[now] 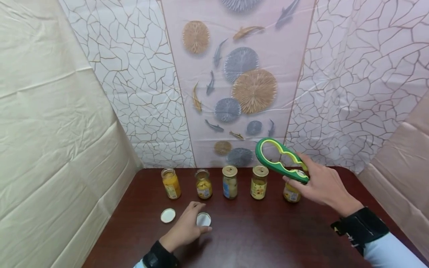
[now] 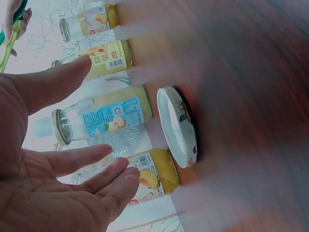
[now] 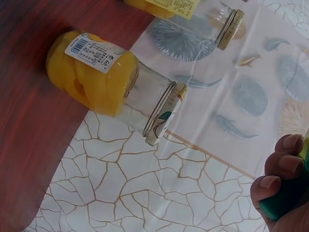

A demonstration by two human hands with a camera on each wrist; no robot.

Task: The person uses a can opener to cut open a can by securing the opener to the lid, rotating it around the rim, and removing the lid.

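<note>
My right hand (image 1: pixel 323 184) grips a green jar opener (image 1: pixel 281 165) with a lime inner edge by one end, raised above the far-right jar of yellow fruit (image 3: pixel 91 72). That jar has its lid (image 3: pixel 166 113) on and is partly hidden in the head view. Near a white upturned lid (image 1: pixel 203 219) on the table, my left hand (image 1: pixel 186 225) has its fingers and thumb spread; the left wrist view shows nothing between them. Behind it stands a lidless jar of yellow fruit (image 1: pixel 204 185). A second loose lid (image 1: pixel 168 215) lies further left.
Along the back of the dark red table (image 1: pixel 241 238) the jars stand in a row. A lidless orange-filled jar (image 1: pixel 171 184) is at far left. A pale-fruit jar (image 1: pixel 229 183) and a yellow-labelled jar (image 1: pixel 259 184) wear gold lids. A patterned cloth (image 1: pixel 231 89) hangs behind.
</note>
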